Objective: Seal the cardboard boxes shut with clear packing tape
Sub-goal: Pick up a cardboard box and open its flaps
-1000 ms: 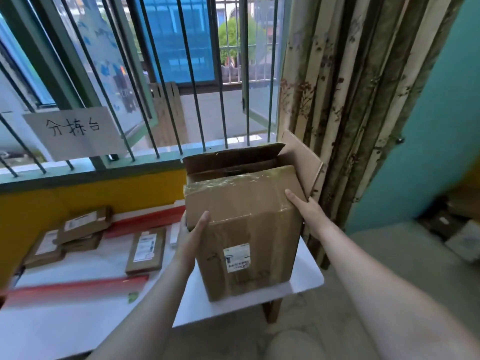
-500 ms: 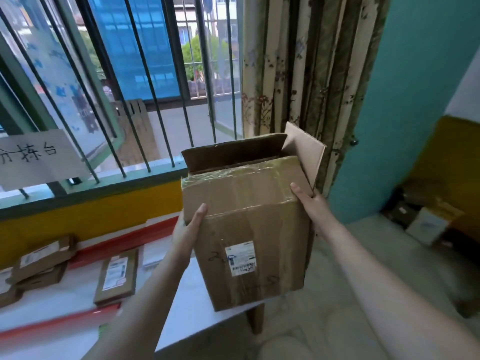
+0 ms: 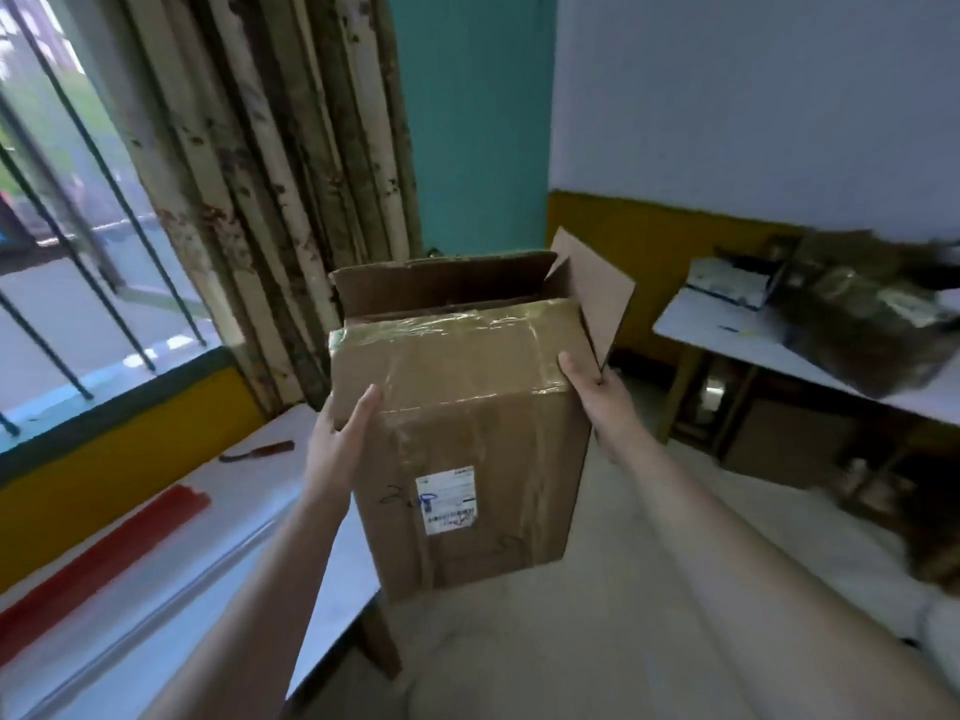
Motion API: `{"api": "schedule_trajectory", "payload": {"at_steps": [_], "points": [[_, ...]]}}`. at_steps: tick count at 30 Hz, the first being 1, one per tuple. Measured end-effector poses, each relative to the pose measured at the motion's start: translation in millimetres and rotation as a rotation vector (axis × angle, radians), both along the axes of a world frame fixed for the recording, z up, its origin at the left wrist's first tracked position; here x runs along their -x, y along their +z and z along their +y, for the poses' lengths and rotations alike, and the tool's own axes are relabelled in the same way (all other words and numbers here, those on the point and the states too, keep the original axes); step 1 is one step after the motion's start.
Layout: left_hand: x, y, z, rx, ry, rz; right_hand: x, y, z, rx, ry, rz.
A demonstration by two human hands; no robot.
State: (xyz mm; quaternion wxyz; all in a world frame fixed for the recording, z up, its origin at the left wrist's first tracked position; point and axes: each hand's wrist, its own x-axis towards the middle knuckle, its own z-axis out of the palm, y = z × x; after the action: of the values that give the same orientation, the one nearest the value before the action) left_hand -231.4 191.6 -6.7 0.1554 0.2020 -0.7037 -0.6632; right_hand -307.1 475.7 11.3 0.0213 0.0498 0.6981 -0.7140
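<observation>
A brown cardboard box (image 3: pixel 467 433) with a white label and old clear tape on its near face is carried in the air past the right end of the white table (image 3: pixel 156 589). Its top flaps stand open, one far flap and one right flap raised. My left hand (image 3: pixel 340 441) presses flat against the box's left side with straight fingers. My right hand (image 3: pixel 605 402) presses against its right side, just under the raised right flap. No tape roll is in view.
A red strip (image 3: pixel 104 553) and a small dark tool (image 3: pixel 257 452) lie on the white table. A second table (image 3: pixel 727 335) at the right holds taped cardboard boxes (image 3: pixel 862 324). Barred window and curtain are behind; bare floor lies below the box.
The box has been lifted off the table and swung to the right between both hands. The view has turned right, so the window and flat parcels have left the frame and a second table appears.
</observation>
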Motion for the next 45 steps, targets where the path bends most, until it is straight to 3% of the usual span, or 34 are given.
{"api": "schedule_trajectory", "payload": {"at_steps": [9, 20, 29, 39, 45], "points": [[49, -6, 219, -0.089, -0.159, -0.03, -15, 6, 231, -0.014, -0.198, 0.048], [104, -23, 484, -0.065, -0.473, -0.123, -53, -7, 483, 0.06, -0.485, 0.032], [182, -49, 652, -0.085, -0.75, -0.157, -47, -35, 624, -0.012, -0.825, -0.025], [270, -37, 796, -0.025, -1.023, -0.155, -4, -35, 743, 0.023, -1.042, -0.032], [314, -30, 883, -0.029, -1.084, -0.129, 19, -21, 809, 0.016, -1.132, -0.042]]}}
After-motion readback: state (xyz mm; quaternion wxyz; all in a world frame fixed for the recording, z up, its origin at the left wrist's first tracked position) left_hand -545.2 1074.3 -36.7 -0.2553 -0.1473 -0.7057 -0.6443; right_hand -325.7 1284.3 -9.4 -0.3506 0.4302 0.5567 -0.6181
